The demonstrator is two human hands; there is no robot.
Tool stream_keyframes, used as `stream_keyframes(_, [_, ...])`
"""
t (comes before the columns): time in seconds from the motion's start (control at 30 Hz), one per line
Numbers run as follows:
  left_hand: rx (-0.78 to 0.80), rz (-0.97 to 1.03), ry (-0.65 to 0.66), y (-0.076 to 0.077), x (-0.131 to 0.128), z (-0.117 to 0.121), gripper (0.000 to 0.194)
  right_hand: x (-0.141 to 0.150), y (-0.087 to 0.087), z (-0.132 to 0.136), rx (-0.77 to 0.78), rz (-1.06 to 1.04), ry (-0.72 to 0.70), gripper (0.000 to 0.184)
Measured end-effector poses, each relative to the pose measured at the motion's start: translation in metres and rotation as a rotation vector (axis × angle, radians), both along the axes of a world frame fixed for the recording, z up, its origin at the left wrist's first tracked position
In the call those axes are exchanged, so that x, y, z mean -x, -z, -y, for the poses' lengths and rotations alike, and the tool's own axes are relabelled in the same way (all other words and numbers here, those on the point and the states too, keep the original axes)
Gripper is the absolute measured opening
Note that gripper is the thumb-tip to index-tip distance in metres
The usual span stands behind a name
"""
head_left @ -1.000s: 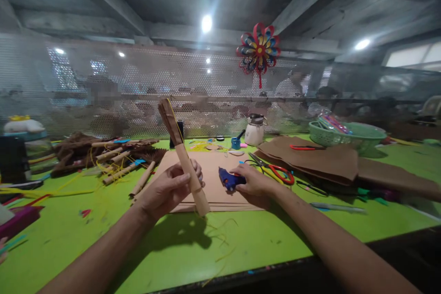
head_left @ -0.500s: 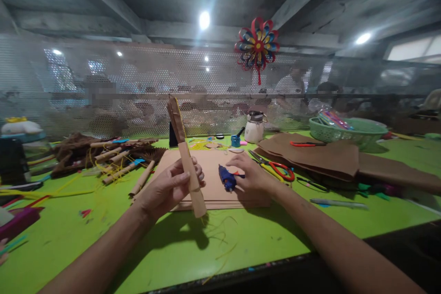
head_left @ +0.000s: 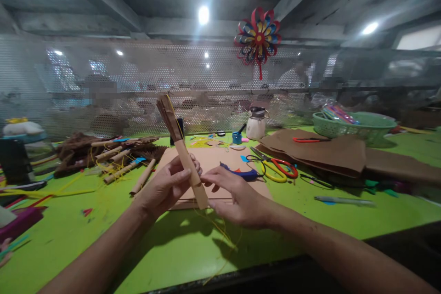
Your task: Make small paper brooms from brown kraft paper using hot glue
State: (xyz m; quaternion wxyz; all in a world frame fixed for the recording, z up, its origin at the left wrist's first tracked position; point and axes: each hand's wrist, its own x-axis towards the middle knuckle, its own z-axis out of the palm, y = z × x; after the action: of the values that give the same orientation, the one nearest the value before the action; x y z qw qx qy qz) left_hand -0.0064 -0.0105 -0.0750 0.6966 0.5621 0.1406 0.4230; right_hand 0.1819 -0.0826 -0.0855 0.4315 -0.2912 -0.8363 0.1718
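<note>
My left hand (head_left: pixel 174 181) is closed around a folded brown paper bundle (head_left: pixel 186 161), held tilted above the table. A lighter tan paper band wraps its lower part, and dark pleats fan slightly at the top, with yellow string along one edge. More yellow string (head_left: pixel 222 232) trails from the lower end. My right hand (head_left: pixel 237 197) is open beside that lower end, fingers stretched towards it; whether they touch it I cannot tell. Just beyond the right hand lies a dark blue tool (head_left: pixel 250 174) on a stack of tan sheets (head_left: pixel 213 154).
Scissors with yellow (head_left: pixel 275 172) and red handles (head_left: pixel 287 168) lie right of the stack. Large brown paper sheets (head_left: pixel 317 154), a pen (head_left: pixel 341 200) and a green basket (head_left: pixel 372 131) are further right. Rolled paper tubes (head_left: pixel 119 165) are piled left. A white jug (head_left: pixel 256 126) stands behind.
My right hand has left the dark blue tool and come left and nearer, beside the bundle's lower end. The blue tool now lies turned. The bundle's top has tilted further left.
</note>
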Motion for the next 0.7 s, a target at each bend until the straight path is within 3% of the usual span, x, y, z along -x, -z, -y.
stream_keyframes(0.23, [0.045, -0.036, -0.12, 0.002, -0.004, 0.002, 0.029, 0.003, 0.003, 0.002, -0.081, 0.078, 0.076, 0.05])
stream_keyframes(0.43, [0.027, -0.066, -0.143, 0.005, -0.009, 0.004, 0.032, 0.006, 0.008, 0.002, -0.119, 0.153, 0.128, 0.048])
stream_keyframes(0.57, [0.041, -0.093, -0.141, 0.006, -0.01, 0.004, 0.033, 0.008, 0.013, -0.003, -0.057, 0.099, 0.115, 0.043])
stream_keyframes(0.7, [0.057, -0.09, -0.13, 0.009, -0.01, 0.002, 0.034, 0.01, 0.016, -0.008, 0.103, -0.027, 0.09, 0.035])
